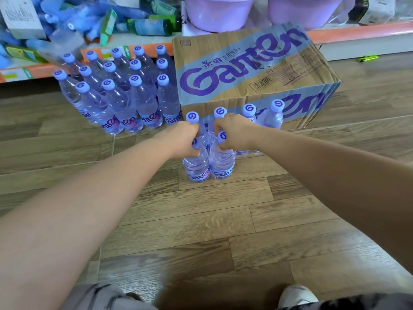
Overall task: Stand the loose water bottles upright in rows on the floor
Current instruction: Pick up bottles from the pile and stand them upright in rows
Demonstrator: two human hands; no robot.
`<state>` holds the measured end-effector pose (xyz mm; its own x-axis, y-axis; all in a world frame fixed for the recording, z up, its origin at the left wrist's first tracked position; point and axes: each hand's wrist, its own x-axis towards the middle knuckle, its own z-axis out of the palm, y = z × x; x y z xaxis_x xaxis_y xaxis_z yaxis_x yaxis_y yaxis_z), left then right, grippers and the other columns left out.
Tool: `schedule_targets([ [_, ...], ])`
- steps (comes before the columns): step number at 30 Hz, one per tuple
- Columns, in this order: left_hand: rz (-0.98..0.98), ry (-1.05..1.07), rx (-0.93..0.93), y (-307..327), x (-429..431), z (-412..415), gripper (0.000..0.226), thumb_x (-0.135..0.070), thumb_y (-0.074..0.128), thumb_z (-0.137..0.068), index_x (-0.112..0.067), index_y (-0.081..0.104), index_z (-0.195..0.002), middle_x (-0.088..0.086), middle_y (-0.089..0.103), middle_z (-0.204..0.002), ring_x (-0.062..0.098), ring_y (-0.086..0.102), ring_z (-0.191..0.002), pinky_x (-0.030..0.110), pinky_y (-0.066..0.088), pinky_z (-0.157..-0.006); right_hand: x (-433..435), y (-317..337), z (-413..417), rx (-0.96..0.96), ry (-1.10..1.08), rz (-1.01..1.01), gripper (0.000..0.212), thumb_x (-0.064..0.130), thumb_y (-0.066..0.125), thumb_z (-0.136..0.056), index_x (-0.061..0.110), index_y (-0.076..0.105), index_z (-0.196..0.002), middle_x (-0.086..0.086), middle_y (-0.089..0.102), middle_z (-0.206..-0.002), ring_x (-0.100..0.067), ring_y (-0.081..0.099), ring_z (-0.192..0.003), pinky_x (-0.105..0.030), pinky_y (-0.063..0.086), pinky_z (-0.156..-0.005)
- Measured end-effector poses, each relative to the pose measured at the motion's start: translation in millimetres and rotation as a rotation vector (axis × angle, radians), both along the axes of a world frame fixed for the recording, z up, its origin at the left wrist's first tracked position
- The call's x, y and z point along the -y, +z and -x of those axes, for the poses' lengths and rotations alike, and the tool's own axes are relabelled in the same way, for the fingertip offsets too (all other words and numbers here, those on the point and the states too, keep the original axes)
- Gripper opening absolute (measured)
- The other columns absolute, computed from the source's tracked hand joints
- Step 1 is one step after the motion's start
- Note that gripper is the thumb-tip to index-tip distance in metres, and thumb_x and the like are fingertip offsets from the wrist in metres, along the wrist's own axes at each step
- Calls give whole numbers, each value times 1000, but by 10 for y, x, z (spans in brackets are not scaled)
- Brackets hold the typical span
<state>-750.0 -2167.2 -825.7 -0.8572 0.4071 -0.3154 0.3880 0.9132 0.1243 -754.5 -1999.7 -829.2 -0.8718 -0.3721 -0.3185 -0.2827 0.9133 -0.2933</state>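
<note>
Wood-plank floor, shop shelf — bottles upright

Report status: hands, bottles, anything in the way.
Left hand grips front-left bottle at the neck; right hand grips front-right bottle likewise. Both upright on floor, before back row. Carton behind, not obstructing.
</note>
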Motion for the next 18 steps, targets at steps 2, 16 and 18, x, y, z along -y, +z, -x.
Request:
schedule_targets([
  [2, -1, 3, 3, -26, 19, 4, 50, -35, 67, -81, -8, 49, -119, 11, 55, -121, 28, 53, -110, 29, 39, -75, -7, -4, -18, -10, 20, -26, 36, 24, 64, -82, 13, 52, -114, -10, 53, -116, -30, 55, -105, -36, 45, -79],
  [16, -282, 390, -346, 19, 838, 589, 29, -24, 45, -95, -9, 52, -119, 16, 60, -121, 36, 54, -110, 46, 48, -87, 713, 2, 492, -526, 170, -11, 30, 25, 46, -95, 8, 53, -118, -10, 51, -121, -29, 44, -116, -34, 36, -81],
  [18, -234, 372, -338, 1, 1004, 781, 38, -21, 46, -95, -10, 45, -131, 13, 47, -137, 34, 45, -124, 46, 44, -94, 897, -69, 693, -499, 173, -7, 33, 21, 47, -92, 6, 50, -122, -11, 48, -127, -29, 41, -122, -36, 39, -90],
])
